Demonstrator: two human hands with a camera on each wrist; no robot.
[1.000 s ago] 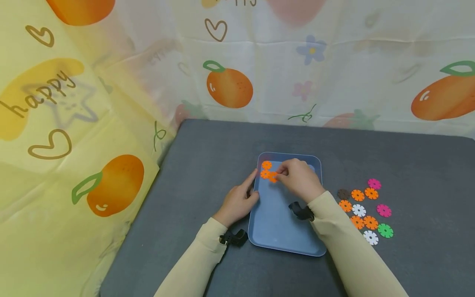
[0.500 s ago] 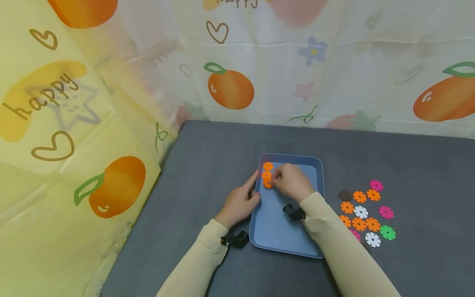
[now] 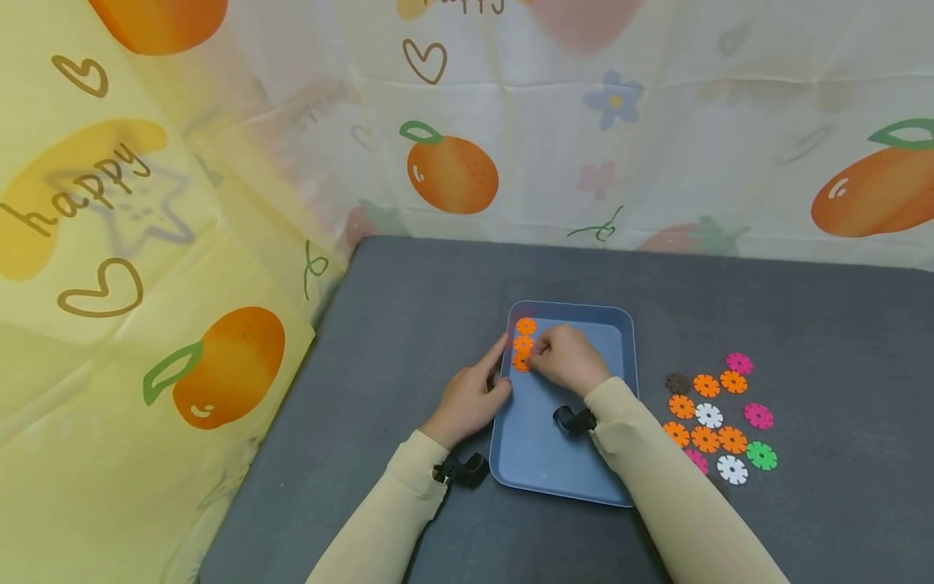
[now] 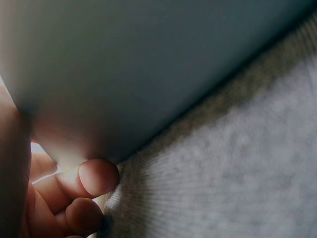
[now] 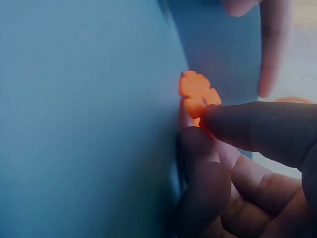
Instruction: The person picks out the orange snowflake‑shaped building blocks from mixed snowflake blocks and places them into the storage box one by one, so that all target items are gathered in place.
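Observation:
A blue tray point(image 3: 562, 478) lies on the dark grey table. My left hand point(image 3: 470, 401) holds its left rim, index finger stretched along the edge and thumb at the rim. In the left wrist view, curled fingers point(image 4: 99, 177) lie against the tray's outer side. Inside the tray, my right hand point(image 3: 572, 359) pinches a notched orange plastic disc point(image 3: 521, 362) by its right side. That disc point(image 5: 198, 91) stands out from the fingertips in the right wrist view, close to the tray wall. Two more orange discs, the upper one point(image 3: 525, 326) and the middle one point(image 3: 523, 344), line up above it in the upper left corner.
Right of the tray, partly behind the right sleeve, lies a loose group of notched discs: several orange point(image 3: 705, 385), white point(image 3: 732, 470), pink point(image 3: 759, 416), a green point(image 3: 762, 456) and a dark brown one point(image 3: 678, 384). A fruit-print cloth point(image 3: 511, 162) hangs behind the table.
My right hand has moved left and slightly down with the orange disc, which now sits below the other two in a column. The left hand stays at the rim.

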